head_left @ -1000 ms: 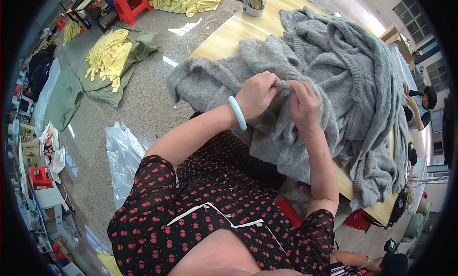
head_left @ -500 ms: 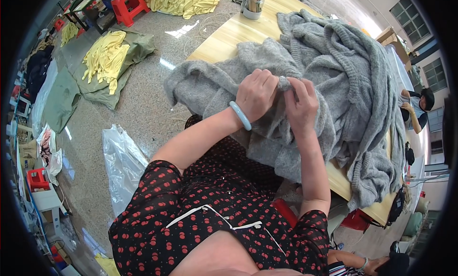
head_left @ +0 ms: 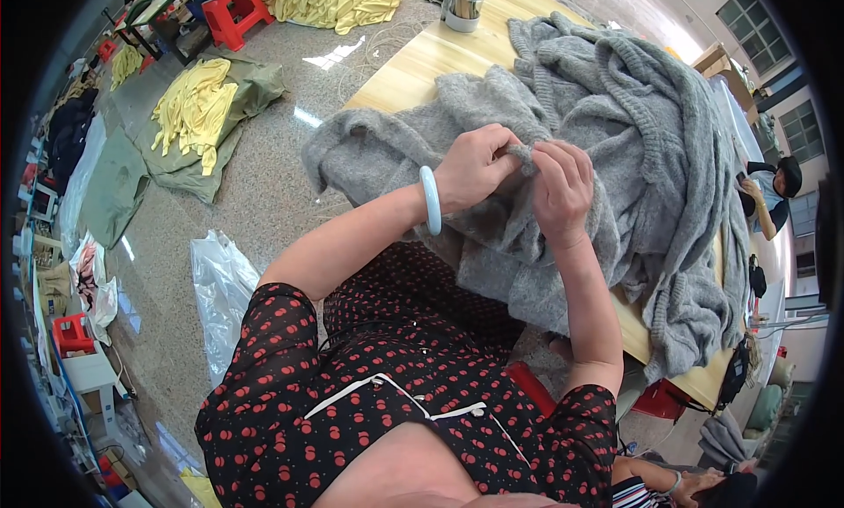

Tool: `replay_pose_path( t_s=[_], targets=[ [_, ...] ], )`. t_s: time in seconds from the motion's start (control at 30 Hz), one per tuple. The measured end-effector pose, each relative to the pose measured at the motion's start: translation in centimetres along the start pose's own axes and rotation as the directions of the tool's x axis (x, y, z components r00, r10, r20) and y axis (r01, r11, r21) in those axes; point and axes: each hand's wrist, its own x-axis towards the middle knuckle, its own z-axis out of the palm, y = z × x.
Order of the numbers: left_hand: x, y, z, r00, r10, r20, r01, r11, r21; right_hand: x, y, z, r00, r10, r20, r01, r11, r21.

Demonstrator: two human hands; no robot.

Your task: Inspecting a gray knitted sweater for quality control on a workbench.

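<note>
"Both the left hand [head_left: 475, 170] and the right hand [head_left: 564, 187] are held close together over the grey knitwear [head_left: 655, 148]. What is grasped?"

"A small fold [head_left: 525, 159] of that knitwear is pinched between them. By the left it is gripped with thumb and forefinger; by the right, from the other side, with the fingertips drawn in against it."

"And the remaining fingers?"

"They are curled under and partly hidden; whether more cloth is gathered in them cannot be told."

"Where is the knitwear laid?"

"It is heaped across the wooden table [head_left: 422, 73], and part of it is draped over the edge nearest the body. Ribbed bands can be made out in the heap, but one piece cannot be separated from another."

"What else is found nearby?"

"On the table's far part a cup of tools [head_left: 463, 20] is set. A pale blue bangle [head_left: 430, 200] is worn at the left wrist. On the speckled floor [head_left: 272, 148], a clear plastic sheet [head_left: 220, 288] is spread, and yellow garments [head_left: 193, 108] are piled on a dark green cloth [head_left: 251, 79]. Farther off, a red stool [head_left: 236, 16] is seen."
</note>
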Motion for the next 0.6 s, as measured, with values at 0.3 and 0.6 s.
replay_pose_path(
  t_s=[0.3,0.6],
  targets=[
    [0.3,-1.7,1.5,0.829,0.548,-0.113,-0.431,0.754,0.495,-0.8,0.1,0.8,0.968,0.246,0.052,-0.25,0.96,0.122],
    [0.5,-1.9,2.6,0.742,0.609,-0.281,-0.359,0.715,0.6,0.0,-0.4,1.7,0.964,0.265,-0.018,-0.26,0.955,0.145]
  ],
)
